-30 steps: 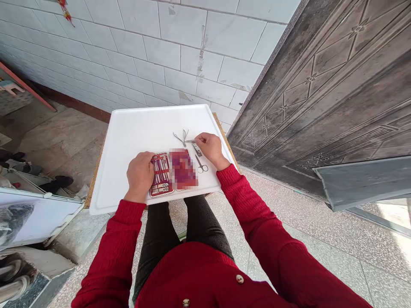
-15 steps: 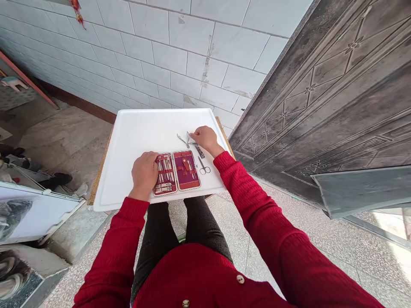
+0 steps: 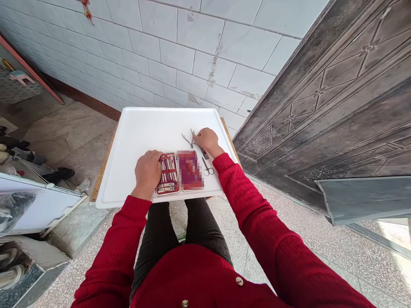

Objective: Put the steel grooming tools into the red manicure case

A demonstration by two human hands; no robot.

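- Compared with one second ago, the right hand [image 3: 207,140] has shifted toward the steel nippers [image 3: 187,140], its fingertips now at one handle; the left hand stays at the edge of the red case [image 3: 167,171], and the whole view has swung slightly.
- The nippers lie on the white tray [image 3: 144,128], beyond the case, handles spread apart.
- The right hand's fingers are drawn close together at the nippers; whether they grip the handle, I cannot tell.
- The nail clippers [image 3: 203,152] lie partly under that hand, and the small scissors [image 3: 208,170] lie nearer the person, beside the case's right half.
- The case lies open near the tray's front edge, its left half filled with slim metal tools; the right half is blurred by pixels.
- The left hand rests along the case's left edge, fingers curled at the far corner; its thumb is hidden, so how firmly it holds, I cannot tell.
- Wooden edges of a table [image 3: 103,173] show under the tray.
- Behind it stands a tiled wall [image 3: 167,51], and to the right a dark patterned door [image 3: 321,115].
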